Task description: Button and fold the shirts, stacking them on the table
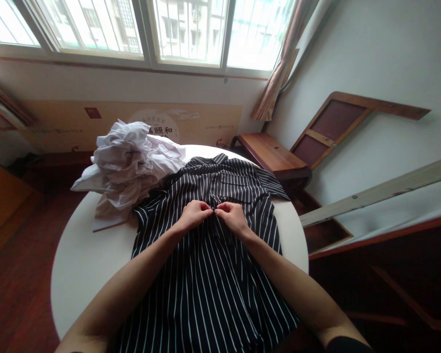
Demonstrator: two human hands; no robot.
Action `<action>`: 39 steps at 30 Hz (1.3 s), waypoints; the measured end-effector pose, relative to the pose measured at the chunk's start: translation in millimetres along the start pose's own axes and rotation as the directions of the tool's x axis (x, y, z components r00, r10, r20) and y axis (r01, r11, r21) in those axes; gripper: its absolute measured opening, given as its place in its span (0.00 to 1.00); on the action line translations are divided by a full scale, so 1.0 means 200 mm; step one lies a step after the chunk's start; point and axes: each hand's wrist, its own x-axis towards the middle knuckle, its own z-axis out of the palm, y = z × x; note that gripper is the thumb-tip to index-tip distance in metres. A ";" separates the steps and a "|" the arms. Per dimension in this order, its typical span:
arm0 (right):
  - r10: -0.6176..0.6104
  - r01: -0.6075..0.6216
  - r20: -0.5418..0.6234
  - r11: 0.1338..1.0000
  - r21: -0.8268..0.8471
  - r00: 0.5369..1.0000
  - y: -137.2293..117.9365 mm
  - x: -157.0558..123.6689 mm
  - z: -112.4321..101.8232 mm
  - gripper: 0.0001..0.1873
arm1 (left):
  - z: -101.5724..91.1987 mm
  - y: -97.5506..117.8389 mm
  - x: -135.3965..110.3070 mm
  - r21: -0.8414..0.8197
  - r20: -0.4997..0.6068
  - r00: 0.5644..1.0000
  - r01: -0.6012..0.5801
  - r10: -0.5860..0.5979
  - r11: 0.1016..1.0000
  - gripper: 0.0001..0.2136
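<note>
Bare forearms (132,279) span a rumpled white-striped shirt (196,287), both hands (195,214) (234,217) pinching its front.

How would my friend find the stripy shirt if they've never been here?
Find the round white table. On it lies a black fabric shirt with thin white stripes, its front pinched by the person's left hand and right hand. Those stripes set it apart from the crumpled pile of plain whitish cloth beside it.

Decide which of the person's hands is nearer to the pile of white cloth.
Left. The left hand is on the striped shirt, to the right of the white pile; the right hand is farther right.
</note>
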 end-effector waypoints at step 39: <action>0.016 -0.016 0.035 1.000 -0.007 0.999 -0.04 -0.01 0.01 0.05 | 0.01 0.01 0.00 -0.029 0.007 1.000 0.000 0.000 1.000 0.11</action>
